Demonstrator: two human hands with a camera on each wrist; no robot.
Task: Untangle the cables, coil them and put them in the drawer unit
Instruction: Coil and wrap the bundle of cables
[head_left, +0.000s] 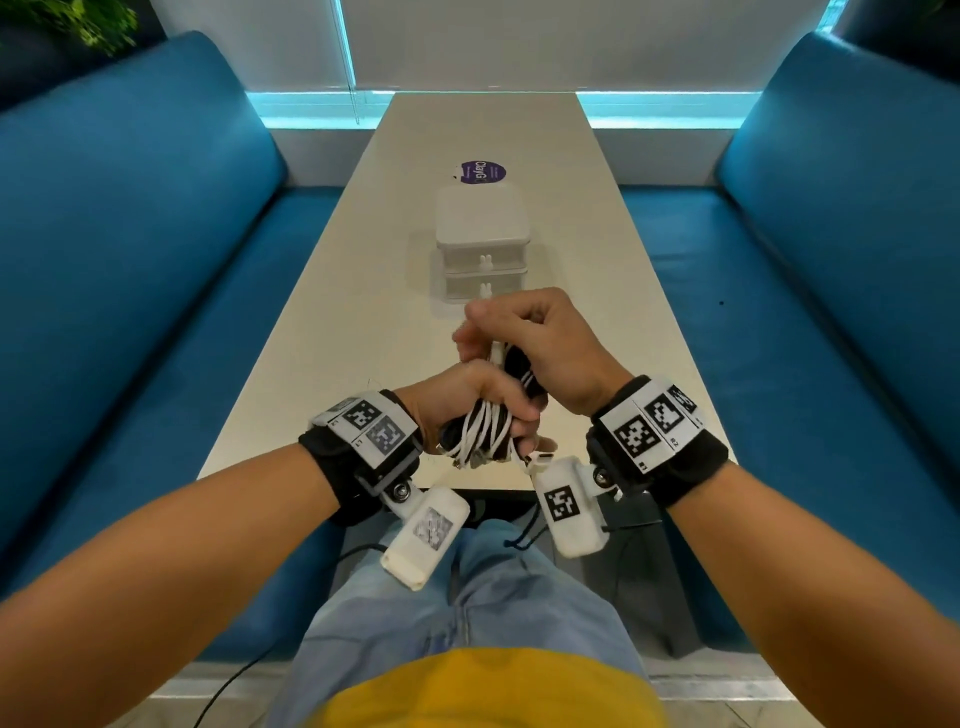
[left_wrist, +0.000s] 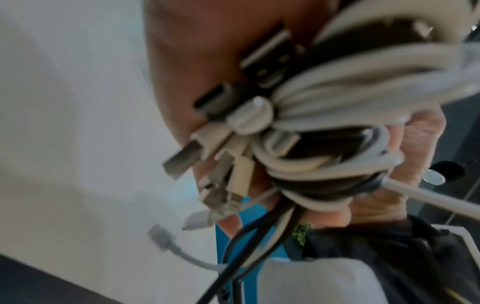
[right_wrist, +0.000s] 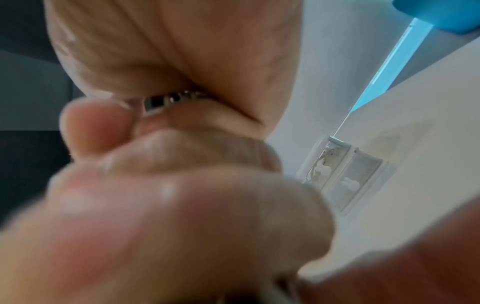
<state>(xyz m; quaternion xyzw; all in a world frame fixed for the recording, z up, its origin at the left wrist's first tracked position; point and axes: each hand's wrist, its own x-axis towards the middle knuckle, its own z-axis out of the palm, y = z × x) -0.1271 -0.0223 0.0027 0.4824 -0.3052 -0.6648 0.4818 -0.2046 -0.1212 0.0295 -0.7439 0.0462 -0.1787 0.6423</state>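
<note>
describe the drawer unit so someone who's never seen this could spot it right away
Start at the long pale table running between the two blue benches. Beyond the hands and their cable bundle stands the drawer unit, a small white box of two stacked drawers, both shut. Each front has a tiny rabbit-shaped knob; the only other thing nearby, a flat purple sticker, lies beyond it.

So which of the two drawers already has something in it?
The lower drawer of the drawer unit: through its clear front a thin cable shows, while the upper drawer looks empty.
</note>
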